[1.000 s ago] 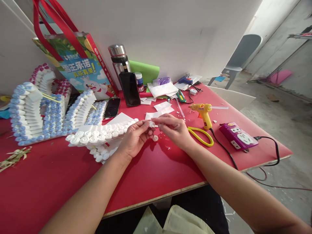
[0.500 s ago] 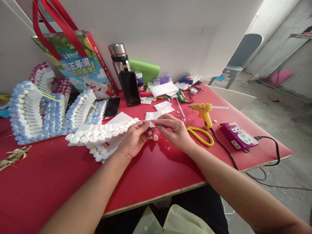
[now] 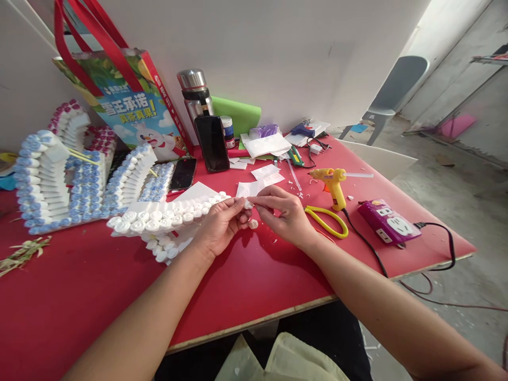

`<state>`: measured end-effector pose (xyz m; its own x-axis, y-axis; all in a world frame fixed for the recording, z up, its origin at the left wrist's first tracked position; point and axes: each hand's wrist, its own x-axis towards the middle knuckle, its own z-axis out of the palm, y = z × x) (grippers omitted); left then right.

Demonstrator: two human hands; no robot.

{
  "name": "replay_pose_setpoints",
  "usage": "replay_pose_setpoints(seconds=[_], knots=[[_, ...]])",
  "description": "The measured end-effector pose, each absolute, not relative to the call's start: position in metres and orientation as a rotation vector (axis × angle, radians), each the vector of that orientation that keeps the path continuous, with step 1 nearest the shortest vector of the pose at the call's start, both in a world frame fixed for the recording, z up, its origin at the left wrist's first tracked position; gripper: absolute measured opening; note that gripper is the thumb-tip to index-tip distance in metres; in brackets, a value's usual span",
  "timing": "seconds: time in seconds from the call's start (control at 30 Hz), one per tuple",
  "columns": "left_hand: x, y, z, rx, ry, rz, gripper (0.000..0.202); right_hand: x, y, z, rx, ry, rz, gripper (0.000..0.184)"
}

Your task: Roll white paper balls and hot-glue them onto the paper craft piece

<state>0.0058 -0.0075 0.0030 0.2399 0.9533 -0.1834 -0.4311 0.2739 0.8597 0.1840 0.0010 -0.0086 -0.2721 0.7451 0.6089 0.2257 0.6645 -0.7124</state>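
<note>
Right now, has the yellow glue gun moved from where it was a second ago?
No. The yellow glue gun is in the same spot beside the purple power strip on the red table.

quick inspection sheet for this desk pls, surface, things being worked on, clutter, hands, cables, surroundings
surface: red tabletop, white scraps scattered right of centre
work things: small white piece in the left hand, partly hidden; white roll just below it in view; rows of white rolls beside that hand
clutter: yellow glue gun, upright black phone, flask, second phone lying flat, loose papers
hands: left pinches the small white piece; right hand meets it, grip unclear
cables: glue gun cord reaches the tabletop's edge; power strip cable loops past it
surroundings: grey chair, concrete floor
</note>
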Motion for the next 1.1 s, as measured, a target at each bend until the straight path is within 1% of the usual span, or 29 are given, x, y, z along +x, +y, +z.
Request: replay_pose_setpoints(seconds=[0.37, 0.8, 1.1], knots=[[0.0050, -0.0071, -0.0003, 0.783, 0.836, 1.030, 0.024, 0.1871, -0.0003, -0.0077, -0.768, -1.954, 0.393, 0.024], [0.0067, -0.0072, 0.0020, 0.805, 0.852, 1.030, 0.028, 0.1862, -0.0007, -0.0090, -0.779, -1.920, 0.401, 0.020], [0.0065, -0.0089, 0.0000, 0.827, 0.903, 1.017, 0.033, 0.1887, -0.0009, -0.0090, -0.763, -2.037, 0.234, 0.021]])
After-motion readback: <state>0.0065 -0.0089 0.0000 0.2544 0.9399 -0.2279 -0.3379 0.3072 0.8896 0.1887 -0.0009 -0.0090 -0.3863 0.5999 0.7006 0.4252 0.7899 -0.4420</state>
